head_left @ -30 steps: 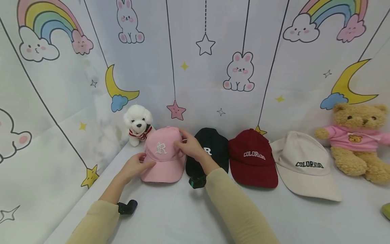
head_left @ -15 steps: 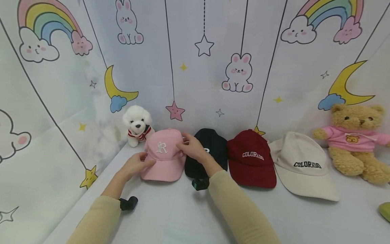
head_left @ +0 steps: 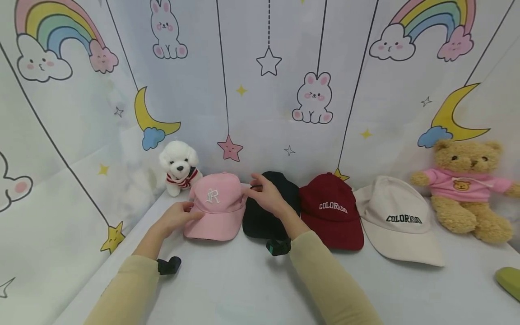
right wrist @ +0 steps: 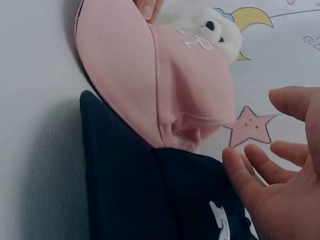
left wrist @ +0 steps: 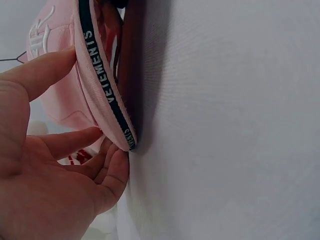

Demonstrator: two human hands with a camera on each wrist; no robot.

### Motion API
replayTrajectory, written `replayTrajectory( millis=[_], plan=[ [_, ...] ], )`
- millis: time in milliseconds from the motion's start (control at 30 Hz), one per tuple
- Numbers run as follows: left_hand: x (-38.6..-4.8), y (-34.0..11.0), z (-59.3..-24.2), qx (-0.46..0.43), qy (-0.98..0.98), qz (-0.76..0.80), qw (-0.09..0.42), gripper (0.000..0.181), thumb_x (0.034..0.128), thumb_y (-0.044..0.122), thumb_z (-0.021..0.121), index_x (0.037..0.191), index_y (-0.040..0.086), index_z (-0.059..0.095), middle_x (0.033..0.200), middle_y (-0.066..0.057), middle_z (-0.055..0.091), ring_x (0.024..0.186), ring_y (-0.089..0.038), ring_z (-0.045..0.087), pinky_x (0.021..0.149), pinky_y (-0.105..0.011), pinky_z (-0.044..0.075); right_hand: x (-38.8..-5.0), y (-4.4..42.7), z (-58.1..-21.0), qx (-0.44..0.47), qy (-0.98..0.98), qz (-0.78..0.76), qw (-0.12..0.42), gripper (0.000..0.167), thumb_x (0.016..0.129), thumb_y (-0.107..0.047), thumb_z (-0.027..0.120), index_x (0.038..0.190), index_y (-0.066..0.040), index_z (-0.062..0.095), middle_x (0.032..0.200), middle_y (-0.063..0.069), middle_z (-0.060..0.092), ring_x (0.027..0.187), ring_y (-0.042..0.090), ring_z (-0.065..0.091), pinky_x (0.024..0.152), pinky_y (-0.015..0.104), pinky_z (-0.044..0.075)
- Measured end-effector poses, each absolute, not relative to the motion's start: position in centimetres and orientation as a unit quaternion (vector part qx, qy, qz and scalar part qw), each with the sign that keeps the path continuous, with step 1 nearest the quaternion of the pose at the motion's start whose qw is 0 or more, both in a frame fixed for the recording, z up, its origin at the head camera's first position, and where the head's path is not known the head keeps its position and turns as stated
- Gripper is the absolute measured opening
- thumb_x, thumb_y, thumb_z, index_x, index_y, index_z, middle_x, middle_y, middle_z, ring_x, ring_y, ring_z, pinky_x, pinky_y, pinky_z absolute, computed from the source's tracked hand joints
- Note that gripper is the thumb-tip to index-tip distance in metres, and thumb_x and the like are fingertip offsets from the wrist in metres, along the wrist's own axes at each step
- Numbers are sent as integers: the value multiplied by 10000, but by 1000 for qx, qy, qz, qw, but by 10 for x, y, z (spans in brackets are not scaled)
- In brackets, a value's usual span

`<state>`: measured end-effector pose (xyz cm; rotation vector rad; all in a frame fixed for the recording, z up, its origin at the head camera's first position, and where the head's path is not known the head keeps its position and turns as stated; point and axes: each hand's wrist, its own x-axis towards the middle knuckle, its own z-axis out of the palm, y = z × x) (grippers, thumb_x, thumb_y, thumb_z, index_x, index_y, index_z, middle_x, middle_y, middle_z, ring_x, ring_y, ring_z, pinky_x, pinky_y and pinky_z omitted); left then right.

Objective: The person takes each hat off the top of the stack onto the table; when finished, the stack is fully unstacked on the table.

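Note:
A pink baseball cap (head_left: 215, 198) with a white embroidered R sits on the white table at the left end of a row of caps. My left hand (head_left: 175, 219) pinches its side where brim meets crown; in the left wrist view, the thumb (left wrist: 50, 70) lies on the cap's front and the fingertips on its edge. My right hand (head_left: 266, 195) is raised over the black cap (head_left: 260, 221). In the right wrist view its fingers (right wrist: 270, 165) are spread, apart from the pink cap, and hold nothing.
A dark red cap (head_left: 331, 212) and a beige cap (head_left: 398, 221) continue the row to the right. A white toy dog (head_left: 178, 164) sits behind the pink cap. A teddy bear (head_left: 467, 189) sits far right, near a green object (head_left: 508, 282). A printed backdrop (head_left: 260, 108) stands behind.
My right hand has let go of the pink cap's right side and moved a little to the right. The left hand stays at the cap. The head view has shifted slightly.

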<state>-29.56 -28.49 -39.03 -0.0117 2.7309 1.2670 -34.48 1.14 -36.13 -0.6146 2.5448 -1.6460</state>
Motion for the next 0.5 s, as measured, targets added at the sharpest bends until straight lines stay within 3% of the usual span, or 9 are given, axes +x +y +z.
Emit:
replayTrajectory(
  millis=[500],
  plan=[
    [-286,-282,-388,2,906,422,27,776,980,329,647,1503,-127,301,1491,-342,378,1341,-485,400,1058,-578,397,-324,41,-335,-257,834,-488,15,632,993,-262,654,1544,-111,383,1406,145,517,1252,273,512,968,440,512]
  ],
)
